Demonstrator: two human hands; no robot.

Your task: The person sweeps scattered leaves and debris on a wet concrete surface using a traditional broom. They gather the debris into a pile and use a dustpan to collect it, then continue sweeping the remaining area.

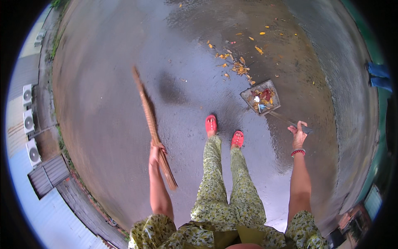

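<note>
My left hand (155, 153) is wrapped round a brown stick broom (149, 118), which slants away ahead of it, raised off the ground as far as I can tell. On the other side, my right hand (298, 133), with a red bead bracelet at the wrist, grips the end of a long-handled dustpan (275, 90). Dry leaves, dark red scraps, a white piece and a blue piece lie in the pan. Just beyond its far edge is a heap of yellow-brown leaves (240, 68) on the wet ground.
Single yellow leaves (259, 50) are scattered farther off. Wet pavement (112, 103) surrounds my feet in red sandals (211, 124). Outdoor air-conditioner units (29, 121) stand along the left edge. At the far right, a person's blue trouser legs (379, 77) show.
</note>
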